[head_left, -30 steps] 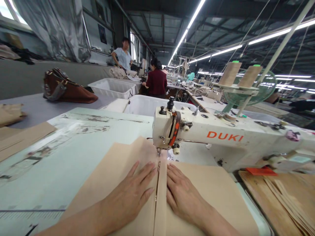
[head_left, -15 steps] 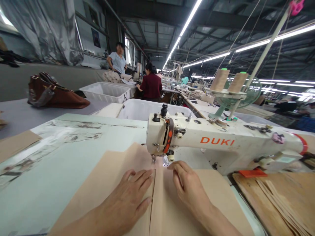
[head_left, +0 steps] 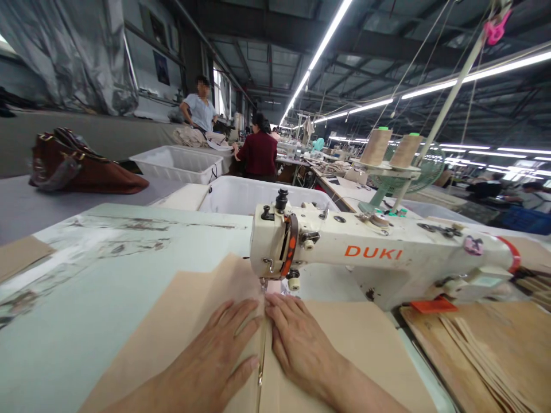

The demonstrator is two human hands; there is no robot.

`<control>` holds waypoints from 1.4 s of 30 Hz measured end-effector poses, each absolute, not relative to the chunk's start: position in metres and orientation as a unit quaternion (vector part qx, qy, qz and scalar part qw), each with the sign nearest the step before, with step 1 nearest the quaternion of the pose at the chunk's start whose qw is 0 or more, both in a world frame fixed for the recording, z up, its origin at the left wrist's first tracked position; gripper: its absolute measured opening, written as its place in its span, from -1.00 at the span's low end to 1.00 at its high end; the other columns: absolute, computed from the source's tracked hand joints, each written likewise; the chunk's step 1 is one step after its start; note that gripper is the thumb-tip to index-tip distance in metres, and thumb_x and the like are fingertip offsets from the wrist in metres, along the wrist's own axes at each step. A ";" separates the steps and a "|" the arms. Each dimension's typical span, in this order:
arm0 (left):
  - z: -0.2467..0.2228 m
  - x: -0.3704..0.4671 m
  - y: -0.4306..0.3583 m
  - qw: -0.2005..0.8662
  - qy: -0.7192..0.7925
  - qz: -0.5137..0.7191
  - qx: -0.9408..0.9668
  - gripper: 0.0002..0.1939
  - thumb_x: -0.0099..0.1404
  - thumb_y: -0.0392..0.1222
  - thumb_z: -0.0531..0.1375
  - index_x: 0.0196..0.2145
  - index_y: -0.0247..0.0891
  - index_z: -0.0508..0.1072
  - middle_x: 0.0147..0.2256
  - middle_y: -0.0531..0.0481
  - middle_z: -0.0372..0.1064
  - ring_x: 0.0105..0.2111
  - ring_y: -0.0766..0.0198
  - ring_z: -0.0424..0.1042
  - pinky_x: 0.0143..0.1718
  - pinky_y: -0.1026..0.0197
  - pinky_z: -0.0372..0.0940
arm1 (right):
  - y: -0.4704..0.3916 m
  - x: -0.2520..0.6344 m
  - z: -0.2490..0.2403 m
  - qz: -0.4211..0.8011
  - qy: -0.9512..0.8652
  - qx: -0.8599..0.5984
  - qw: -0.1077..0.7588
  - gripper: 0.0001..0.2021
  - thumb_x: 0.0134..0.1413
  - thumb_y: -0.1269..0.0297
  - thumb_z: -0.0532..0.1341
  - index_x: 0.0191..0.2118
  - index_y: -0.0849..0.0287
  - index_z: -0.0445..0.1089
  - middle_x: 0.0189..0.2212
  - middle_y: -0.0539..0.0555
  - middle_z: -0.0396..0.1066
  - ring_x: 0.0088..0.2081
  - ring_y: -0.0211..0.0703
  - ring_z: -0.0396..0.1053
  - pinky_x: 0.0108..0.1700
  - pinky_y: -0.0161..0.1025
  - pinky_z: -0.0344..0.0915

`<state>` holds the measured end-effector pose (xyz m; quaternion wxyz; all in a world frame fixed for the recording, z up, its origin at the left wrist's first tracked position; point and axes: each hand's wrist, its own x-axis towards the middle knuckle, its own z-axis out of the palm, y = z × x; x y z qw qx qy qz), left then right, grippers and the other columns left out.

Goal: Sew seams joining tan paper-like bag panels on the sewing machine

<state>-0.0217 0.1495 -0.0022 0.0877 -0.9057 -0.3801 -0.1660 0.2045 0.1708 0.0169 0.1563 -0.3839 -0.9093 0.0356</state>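
A white DUKI sewing machine stands on a pale green table. Tan fabric lies flat under its needle, with a folded seam running toward me. My left hand presses flat on the fabric left of the seam. My right hand presses flat right of the seam, fingertips just short of the presser foot. The two hands lie close together, nearly touching, fingers spread, gripping nothing.
A stack of tan pieces lies at the right. White bins stand behind the table, a brown bag at far left. Two thread cones stand on a rack. Two people work at the back.
My right hand came down flat again and shifted left beside the seam. Both hands now lie closer together near the needle. The view has tilted up slightly.
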 end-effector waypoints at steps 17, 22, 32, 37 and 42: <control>-0.013 -0.012 0.168 0.113 -0.390 -0.197 -0.892 -0.37 0.43 -0.11 0.10 0.36 -0.28 0.00 0.32 -0.17 0.05 0.27 -0.02 0.10 0.26 -0.11 0.10 | 0.207 0.214 0.022 0.064 -0.923 -0.336 0.174 -0.65 0.25 0.41 -0.03 0.12 0.26 0.20 0.18 0.22 0.24 0.22 -0.05 0.19 0.18 -0.07 0.27; -0.013 -0.011 0.168 0.121 -0.383 -0.215 -0.890 -0.32 0.41 -0.13 0.11 0.37 -0.27 -0.06 0.32 -0.17 0.04 0.27 -0.02 0.09 0.27 -0.09 0.07 | 0.210 0.216 0.021 0.070 -0.928 -0.329 0.160 -0.62 0.26 0.40 -0.02 0.17 0.26 0.18 0.17 0.20 0.25 0.22 -0.04 0.18 0.26 -0.07 0.18; 0.007 -0.008 0.162 0.102 -0.384 -0.243 -0.885 -0.25 0.41 -0.16 0.06 0.41 -0.20 -0.26 0.28 -0.16 0.13 0.23 -0.01 0.20 0.24 -0.03 0.16 | 0.204 0.216 0.014 0.043 -0.923 -0.345 0.165 -0.59 0.27 0.42 -0.01 0.21 0.22 0.14 0.19 0.18 0.26 0.19 -0.03 0.23 0.27 -0.04 0.17; 0.006 -0.011 0.169 0.117 -0.375 -0.223 -0.892 -0.25 0.39 -0.14 0.11 0.39 -0.30 -0.16 0.31 -0.21 0.07 0.26 0.00 0.15 0.21 -0.01 0.21 | 0.209 0.215 0.014 0.045 -0.924 -0.342 0.164 -0.56 0.27 0.41 -0.01 0.24 0.26 0.11 0.15 0.20 0.28 0.17 -0.01 0.24 0.26 -0.03 0.18; -0.003 -0.013 0.174 0.094 -0.371 -0.225 -0.896 -0.27 0.43 -0.12 0.10 0.40 -0.30 -0.17 0.35 -0.20 -0.05 0.31 0.00 0.04 0.24 -0.04 0.17 | 0.213 0.215 0.012 0.044 -0.926 -0.340 0.158 -0.59 0.27 0.41 -0.01 0.21 0.30 0.16 0.13 0.23 0.29 0.18 -0.02 0.24 0.29 -0.05 0.15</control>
